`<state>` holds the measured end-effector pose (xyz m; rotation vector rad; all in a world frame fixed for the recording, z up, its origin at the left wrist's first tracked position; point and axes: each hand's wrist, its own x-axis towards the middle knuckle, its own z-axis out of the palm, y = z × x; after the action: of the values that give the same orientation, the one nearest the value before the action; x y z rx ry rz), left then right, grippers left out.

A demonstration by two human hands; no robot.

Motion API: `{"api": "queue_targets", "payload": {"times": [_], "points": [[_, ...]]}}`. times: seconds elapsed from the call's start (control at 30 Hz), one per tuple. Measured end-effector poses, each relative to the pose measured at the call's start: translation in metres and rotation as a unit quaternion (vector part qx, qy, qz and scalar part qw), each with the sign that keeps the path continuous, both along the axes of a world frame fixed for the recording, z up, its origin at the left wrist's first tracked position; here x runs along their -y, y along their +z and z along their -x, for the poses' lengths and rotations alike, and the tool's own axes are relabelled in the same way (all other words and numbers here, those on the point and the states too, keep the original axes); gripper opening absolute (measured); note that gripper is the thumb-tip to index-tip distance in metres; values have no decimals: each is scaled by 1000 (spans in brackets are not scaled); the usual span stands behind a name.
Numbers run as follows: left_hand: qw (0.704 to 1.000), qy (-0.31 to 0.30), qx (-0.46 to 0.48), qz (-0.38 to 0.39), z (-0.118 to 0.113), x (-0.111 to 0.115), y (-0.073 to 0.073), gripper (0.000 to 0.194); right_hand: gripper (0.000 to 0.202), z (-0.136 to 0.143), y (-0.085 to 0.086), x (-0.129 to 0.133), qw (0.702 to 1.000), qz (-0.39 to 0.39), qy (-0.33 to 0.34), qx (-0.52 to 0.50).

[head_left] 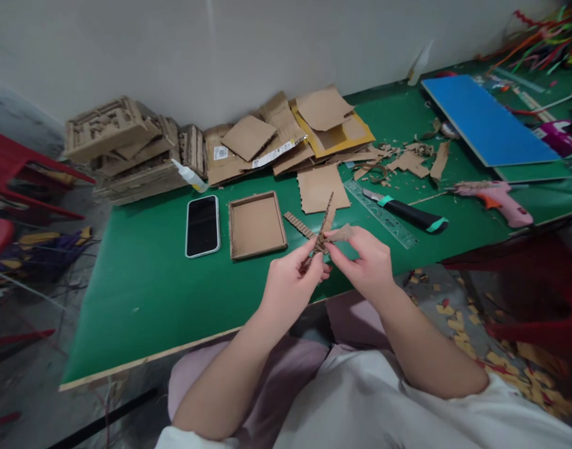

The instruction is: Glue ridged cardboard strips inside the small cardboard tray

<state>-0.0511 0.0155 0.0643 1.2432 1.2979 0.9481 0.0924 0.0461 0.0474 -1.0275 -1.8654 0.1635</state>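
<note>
Between the fingers of my left hand (295, 274) is a narrow cardboard strip (327, 215), held on edge and pointing away from me. My right hand (363, 255) pinches a thin cardboard piece (341, 234) close to the strip's near end, and the fingertips of both hands almost meet there. A ridged corrugated strip (298, 223) lies on the green table just beyond my hands. To their left sits a shallow square cardboard tray (258, 226) with low walls. A utility knife (407, 212) rests on a clear ruler (384, 215) to the right.
A phone (202, 226) lies left of the tray, near a glue bottle (190, 176). Stacked cardboard frames (122, 146) and flat cardboard sheets (248, 138) line the wall. At right are cardboard scraps (410, 159), a pink glue gun (496, 201) and a blue board (489, 118).
</note>
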Motion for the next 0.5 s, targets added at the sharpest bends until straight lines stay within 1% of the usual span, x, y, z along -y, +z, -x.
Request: {"api": "queue_targets", "payload": {"times": [0.1, 0.2, 0.3, 0.37, 0.5], "points": [[999, 3, -37, -31, 0, 2, -3, 41, 8, -1, 1, 0, 999, -41, -4, 28], [996, 3, -69, -56, 0, 3, -5, 41, 7, 0, 0, 0, 997, -56, -9, 44], [996, -2, -71, -54, -1, 3, -4, 41, 7, 2, -1, 0, 997, -68, -29, 34], [998, -7, -51, -31, -2, 3, -1, 43, 7, 4, -2, 1, 997, -49, -51, 10], [1000, -20, 2, 16, -2, 2, 4, 44, 7, 8, -4, 4, 992, 50, -97, -56]]}}
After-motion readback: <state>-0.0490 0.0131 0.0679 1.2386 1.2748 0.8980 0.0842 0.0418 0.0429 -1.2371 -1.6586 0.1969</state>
